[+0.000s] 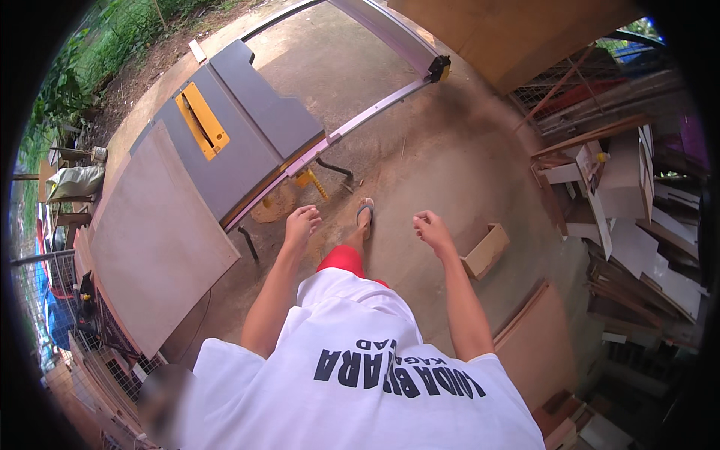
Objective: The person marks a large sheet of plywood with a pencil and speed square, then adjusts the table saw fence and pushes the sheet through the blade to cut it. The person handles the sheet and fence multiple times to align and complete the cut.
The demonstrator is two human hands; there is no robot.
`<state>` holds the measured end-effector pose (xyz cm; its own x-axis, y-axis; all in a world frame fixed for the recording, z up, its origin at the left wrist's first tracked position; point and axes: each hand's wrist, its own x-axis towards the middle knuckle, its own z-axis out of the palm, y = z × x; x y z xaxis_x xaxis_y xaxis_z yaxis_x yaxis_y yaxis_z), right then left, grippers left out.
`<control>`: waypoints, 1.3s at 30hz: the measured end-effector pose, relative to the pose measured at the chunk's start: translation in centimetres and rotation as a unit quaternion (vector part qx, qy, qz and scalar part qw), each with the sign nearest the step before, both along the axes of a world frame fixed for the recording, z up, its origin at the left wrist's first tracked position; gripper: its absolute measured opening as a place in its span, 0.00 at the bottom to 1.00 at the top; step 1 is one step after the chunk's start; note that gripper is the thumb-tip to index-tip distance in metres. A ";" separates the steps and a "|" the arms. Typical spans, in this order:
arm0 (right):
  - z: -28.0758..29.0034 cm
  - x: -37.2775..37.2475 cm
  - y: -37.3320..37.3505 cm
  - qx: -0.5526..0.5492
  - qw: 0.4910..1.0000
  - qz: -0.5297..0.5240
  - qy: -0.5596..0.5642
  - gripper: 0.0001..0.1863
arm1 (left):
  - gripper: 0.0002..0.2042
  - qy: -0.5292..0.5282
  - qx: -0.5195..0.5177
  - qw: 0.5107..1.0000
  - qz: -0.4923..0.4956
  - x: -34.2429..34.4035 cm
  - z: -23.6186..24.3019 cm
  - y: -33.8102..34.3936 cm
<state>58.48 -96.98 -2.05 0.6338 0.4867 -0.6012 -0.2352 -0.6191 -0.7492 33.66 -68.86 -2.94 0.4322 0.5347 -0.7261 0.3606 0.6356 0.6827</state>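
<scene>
My left hand (pixel 302 226) is held in front of me with its fingers loosely curled together, and nothing shows in it. It is nearest to the front edge of a table saw (pixel 259 97) with a grey top, a yellow insert (pixel 201 121) around the blade slot and a pale metal rail (pixel 375 109). A large flat board (pixel 161 232) lies against the saw's left side. Out to the right, my right hand (pixel 433 229) hangs in the air over the concrete floor, its fingers curled in with nothing visible between them. Neither hand touches anything.
An open wooden box (pixel 486 251) sits on the floor (pixel 420 169) beside my right forearm. Wood panels and offcuts (pixel 630 217) are piled along the right. A large brown panel (pixel 517 37) stands at the far right. Saw legs (pixel 248 244) reach the floor near my sandalled foot (pixel 365 212).
</scene>
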 end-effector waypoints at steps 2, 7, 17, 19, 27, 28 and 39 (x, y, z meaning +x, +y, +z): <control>1.2 5.1 3.7 0.016 0.997 0.065 -0.045 0.11 | 0.15 -0.043 -0.031 0.998 0.024 4.3 -2.8 0.7; 7.8 16.8 12.6 0.100 0.960 0.154 -0.212 0.10 | 0.17 -0.161 -0.164 0.948 0.218 15.8 -10.8 2.0; 17.0 36.3 15.9 0.079 0.952 0.120 -0.270 0.06 | 0.21 -0.524 -0.068 0.616 0.584 25.1 -23.3 11.9; 16.3 41.4 15.0 0.074 0.951 0.081 -0.288 0.06 | 0.19 -0.427 -0.086 0.680 0.589 27.8 -21.8 11.5; 11.1 51.8 26.1 0.115 0.908 0.274 -0.296 0.07 | 0.17 -0.437 0.045 0.633 0.638 28.8 -22.5 13.3; 9.9 53.1 26.4 0.112 0.893 0.289 -0.326 0.07 | 0.18 -0.394 0.010 0.619 0.680 31.1 -21.0 14.0; 7.2 64.2 26.5 0.055 0.896 0.335 -0.285 0.08 | 0.22 -0.301 0.020 0.663 0.685 32.2 -22.2 15.6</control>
<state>122.65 -70.50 5.11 0.3658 0.9097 -0.1968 0.6022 -0.3926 -0.6952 65.86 -53.27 -25.11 -0.2742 0.7379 -0.6167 -0.8822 0.0623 0.4668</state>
